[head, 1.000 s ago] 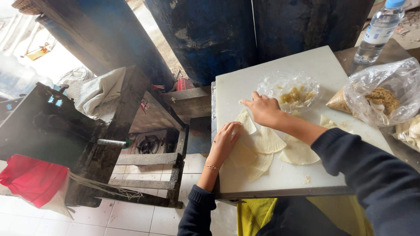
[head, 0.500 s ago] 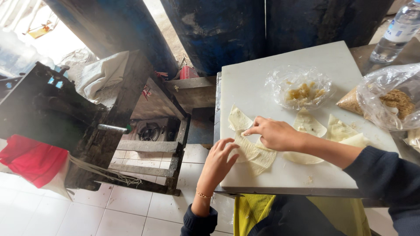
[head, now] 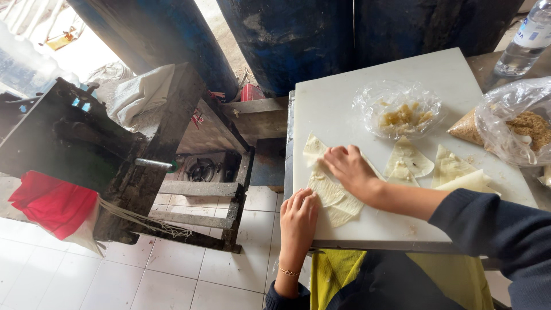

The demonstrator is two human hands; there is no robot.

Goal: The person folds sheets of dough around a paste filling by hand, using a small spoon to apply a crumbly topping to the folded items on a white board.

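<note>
Thin pale dough wrappers [head: 332, 195] lie at the near left of a white cutting board [head: 338, 103]. My right hand [head: 348, 168] presses flat on top of one wrapper, fingers together pointing left. My left hand [head: 298, 215] rests at the board's near left edge, fingertips touching the lower wrapper. More folded triangular wrappers [head: 408, 161] and another pair of wrappers [head: 456, 172] lie to the right. A clear plastic bag with yellowish filling [head: 404, 112] sits behind them on the board.
A plastic bag of brown crumbs [head: 516, 123] and a water bottle [head: 525, 37] are at the right. Blue barrels [head: 298, 34] stand behind. A dark metal stand with a gas burner [head: 201, 169] and a red cloth [head: 49, 201] are left, above white tiles.
My right hand has slid left and down onto the near-left wrappers. My left hand has moved up to the board's edge and now touches the lower wrapper. The camera has shifted closer.
</note>
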